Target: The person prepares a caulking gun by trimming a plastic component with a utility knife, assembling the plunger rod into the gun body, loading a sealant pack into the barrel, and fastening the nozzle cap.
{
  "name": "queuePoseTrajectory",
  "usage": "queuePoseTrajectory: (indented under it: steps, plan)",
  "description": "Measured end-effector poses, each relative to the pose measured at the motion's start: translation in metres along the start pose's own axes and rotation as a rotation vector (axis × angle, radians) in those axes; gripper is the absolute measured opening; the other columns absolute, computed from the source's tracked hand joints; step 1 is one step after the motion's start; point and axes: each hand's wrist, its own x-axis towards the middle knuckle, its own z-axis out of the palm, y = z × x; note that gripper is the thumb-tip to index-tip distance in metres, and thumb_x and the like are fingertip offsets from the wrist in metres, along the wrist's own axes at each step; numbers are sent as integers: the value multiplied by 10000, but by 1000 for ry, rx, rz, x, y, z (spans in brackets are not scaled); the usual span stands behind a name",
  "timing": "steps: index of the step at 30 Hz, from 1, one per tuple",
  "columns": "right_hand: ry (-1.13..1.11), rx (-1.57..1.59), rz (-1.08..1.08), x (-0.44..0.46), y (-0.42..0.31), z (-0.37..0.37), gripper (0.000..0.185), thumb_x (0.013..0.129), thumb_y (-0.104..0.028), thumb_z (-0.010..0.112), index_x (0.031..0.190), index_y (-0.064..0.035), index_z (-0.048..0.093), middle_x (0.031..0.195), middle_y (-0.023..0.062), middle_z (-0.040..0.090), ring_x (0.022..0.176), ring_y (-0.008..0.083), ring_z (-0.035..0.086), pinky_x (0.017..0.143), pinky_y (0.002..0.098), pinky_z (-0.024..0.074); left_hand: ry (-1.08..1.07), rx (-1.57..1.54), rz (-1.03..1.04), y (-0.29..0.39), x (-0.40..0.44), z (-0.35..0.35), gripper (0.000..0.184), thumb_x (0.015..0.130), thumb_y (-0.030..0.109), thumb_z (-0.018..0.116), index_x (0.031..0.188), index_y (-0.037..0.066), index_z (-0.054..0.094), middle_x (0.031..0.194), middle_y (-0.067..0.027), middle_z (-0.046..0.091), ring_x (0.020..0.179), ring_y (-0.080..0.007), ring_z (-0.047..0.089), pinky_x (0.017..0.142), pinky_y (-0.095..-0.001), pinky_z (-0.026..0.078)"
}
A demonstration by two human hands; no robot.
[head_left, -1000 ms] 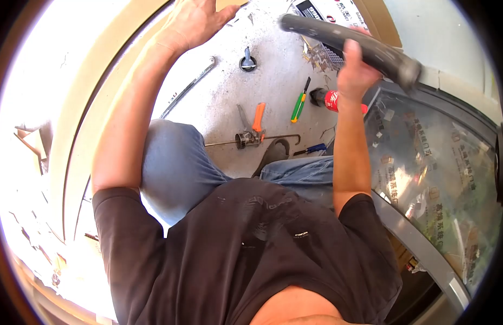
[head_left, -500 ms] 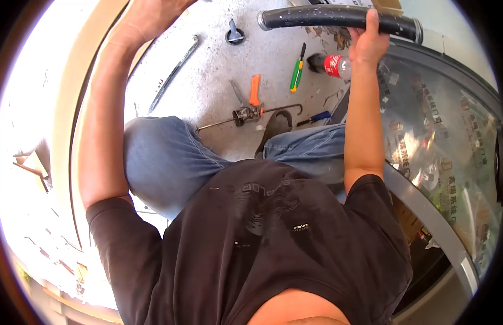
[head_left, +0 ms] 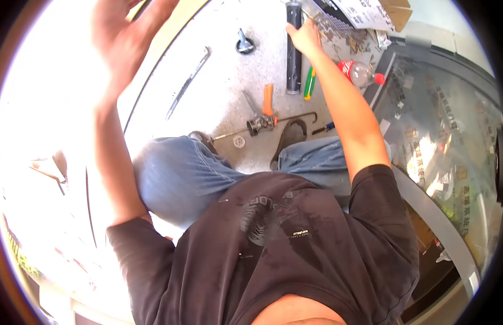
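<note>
My right hand [head_left: 306,40] is closed around the black caulking gun barrel [head_left: 293,67], a long tube pointing away from me above the floor. Its thumb lies across the near side. My left hand [head_left: 124,40] is stretched out by the beige panel [head_left: 189,12] at upper left, thumb spread; its fingertips are cut off by the view's edge and washed out by glare. Between my feet rests the caulking gun handle [head_left: 257,125] with its orange grip [head_left: 268,100] and hooked rod. A dark ring-shaped cap with a grey nozzle [head_left: 244,44] stands beyond it.
Right of the barrel are a green-yellow utility knife [head_left: 310,85] and a cola bottle [head_left: 361,73] on its side. A thin black-silver strip [head_left: 187,84] lies to the left. The framed glass panel [head_left: 424,119] fills the right side; a printed box [head_left: 365,12] stands behind.
My right hand has swung the barrel from crosswise to lengthwise, moving it left and toward me. My left hand has shifted left. The view has also moved, showing more of the box and bottle.
</note>
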Motion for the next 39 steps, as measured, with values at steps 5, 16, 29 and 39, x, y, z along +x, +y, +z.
queuePoseTrajectory:
  steps: [5,16,29,39]
  plan:
    - [-22,93,-349,-47,-13,-14,655,902,-356,695,1384,60,536,1414,303,524,1347,435,507,1136,452,417,-258,54,567,49,-7,-84,596,966,362,711,1463,91,526,1454,-134,565,1328,-368,554,1124,-477,433]
    - [-198,155,-691,-120,-61,-33,496,918,-296,725,1292,9,611,1448,255,461,1299,416,540,1084,459,465,-2,-32,489,55,6,-107,466,997,273,666,1394,50,567,1327,-133,611,1220,-319,591,1060,-424,460]
    - [-321,316,-569,-98,-67,-9,362,941,-199,693,1240,-3,635,1420,219,495,1290,391,540,1072,433,460,591,-42,1088,18,77,-78,323,1034,167,613,1313,3,616,1177,-133,665,1092,-262,634,985,-360,491]
    - [71,316,-554,108,-131,28,215,974,-116,588,1133,1,672,1108,227,684,1015,413,670,919,455,537,-19,653,-495,-386,72,138,279,973,375,657,1130,153,721,1208,-103,634,1177,-332,548,1028,-484,420]
